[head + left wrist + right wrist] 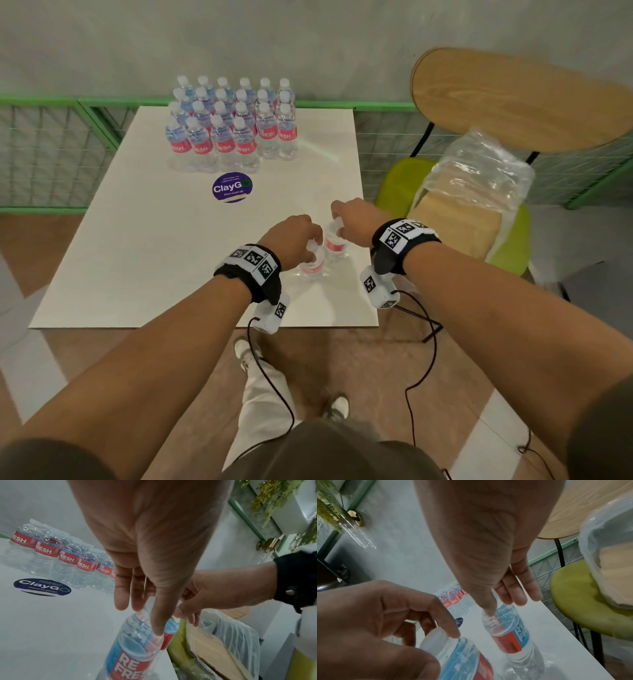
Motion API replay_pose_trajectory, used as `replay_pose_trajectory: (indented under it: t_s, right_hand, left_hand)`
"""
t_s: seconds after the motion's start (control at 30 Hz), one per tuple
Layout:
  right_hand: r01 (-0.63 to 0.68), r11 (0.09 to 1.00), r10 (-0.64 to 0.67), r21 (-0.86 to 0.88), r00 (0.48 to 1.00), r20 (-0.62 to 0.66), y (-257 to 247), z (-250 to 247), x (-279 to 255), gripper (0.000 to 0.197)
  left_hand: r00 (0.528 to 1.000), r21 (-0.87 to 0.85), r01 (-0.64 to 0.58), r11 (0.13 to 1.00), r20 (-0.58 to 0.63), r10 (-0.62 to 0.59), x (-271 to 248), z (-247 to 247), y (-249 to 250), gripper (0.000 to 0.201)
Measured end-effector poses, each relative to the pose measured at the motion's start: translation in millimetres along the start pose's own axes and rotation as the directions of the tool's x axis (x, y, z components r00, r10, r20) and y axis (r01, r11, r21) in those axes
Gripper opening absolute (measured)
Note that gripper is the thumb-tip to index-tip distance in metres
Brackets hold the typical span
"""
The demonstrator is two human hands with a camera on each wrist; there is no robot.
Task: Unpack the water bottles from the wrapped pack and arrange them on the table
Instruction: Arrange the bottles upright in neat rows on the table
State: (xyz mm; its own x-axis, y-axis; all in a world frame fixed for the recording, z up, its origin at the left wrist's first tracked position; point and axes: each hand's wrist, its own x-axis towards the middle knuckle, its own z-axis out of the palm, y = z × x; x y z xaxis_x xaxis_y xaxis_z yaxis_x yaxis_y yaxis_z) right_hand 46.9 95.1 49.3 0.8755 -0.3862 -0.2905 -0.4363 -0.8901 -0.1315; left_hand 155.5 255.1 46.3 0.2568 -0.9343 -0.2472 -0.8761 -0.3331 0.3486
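Observation:
Two water bottles with red and blue labels stand upright side by side near the right front of the white table (137, 240). My left hand (313, 241) pinches the white cap of the nearer bottle (312, 266); the left wrist view shows my left hand (140, 615) on its neck and the bottle (133, 649). My right hand (337, 222) grips the top of the farther bottle (335, 245); the right wrist view shows my right hand (503, 605) round that bottle (506, 628). Several unpacked bottles (233, 126) stand in rows at the table's far edge.
The emptied plastic wrap with its cardboard tray (472, 192) lies on a yellow-green chair (397, 185) right of the table. A round ClayGo sticker (232, 187) marks the table's middle. A green wire fence (51, 150) runs behind, and cables hang from my wrists.

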Motion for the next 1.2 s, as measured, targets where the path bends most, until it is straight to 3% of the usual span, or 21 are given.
replay_pose_trajectory:
  t_s: [0.2,0.37,0.63,0.9,1.2]
  right_hand:
    - [0.037,0.998,-0.036,0.057,0.999,-0.007,7.1,-1.9,9.0,0.025]
    - [0.044,0.989,-0.039,0.142,0.998,-0.04,9.1,-28.9,41.4,0.026]
    - [0.022,0.979,0.009,0.204,0.988,-0.152,-1.8,-76.7,158.6,0.021]
    - [-0.02,0.987,0.039,0.159,0.993,-0.114,-5.8,-86.1,273.2,0.035]
    - [0.0,0.992,0.014,0.126,0.993,-0.115,-3.3,-91.6,319.5,0.032]
  left_hand:
    - [1.0,-0.012,0.009,1.0,-0.026,-0.01,5.9,-10.3,-16.7,0.025]
    - [0.997,-0.011,0.009,1.0,-0.077,-0.01,23.8,-54.4,-50.0,0.024]
    - [0.995,0.085,0.035,0.996,-0.1,-0.027,111.2,-127.8,-133.2,0.027]
    - [0.995,0.184,0.013,0.983,-0.095,0.004,204.3,-154.0,-198.9,0.03]
    - [0.996,0.158,-0.041,0.987,-0.076,0.054,257.3,-170.0,-228.7,0.029]
